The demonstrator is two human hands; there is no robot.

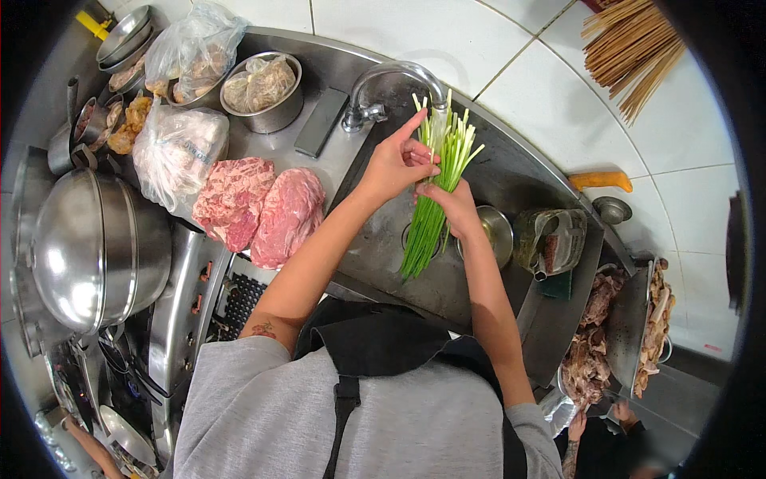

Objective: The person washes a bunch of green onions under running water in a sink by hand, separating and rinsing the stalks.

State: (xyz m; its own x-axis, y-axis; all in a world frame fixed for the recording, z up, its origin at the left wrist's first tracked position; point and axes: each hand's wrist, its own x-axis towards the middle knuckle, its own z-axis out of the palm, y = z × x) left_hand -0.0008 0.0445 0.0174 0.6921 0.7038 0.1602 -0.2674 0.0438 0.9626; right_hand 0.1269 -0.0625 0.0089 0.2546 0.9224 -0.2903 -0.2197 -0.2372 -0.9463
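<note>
A bunch of long green chives point(432, 224) with pale cut ends hangs over the metal sink point(383, 251), under the curved faucet point(398, 67). Water seems to run from the spout onto the pale ends. My right hand point(453, 206) grips the bunch around its middle, thumb across the stalks. At the bunch's left edge is my left hand point(406, 157), its index finger stretched up and its thumb and other fingers bent against the stalks. Whether those fingertips pinch any stalk is unclear. Behind my right wrist, a round metal bowl point(499, 236) sits in the sink.
Left of the sink lie two raw meat pieces point(287, 218), a plastic bag point(179, 152), a metal pot point(263, 117) and a sharpening stone point(322, 123). A domed steel wok lid point(78, 251) stands farther left. Rightward are a clear container point(550, 239), cooked meat point(589, 359) and another person's hands point(577, 425).
</note>
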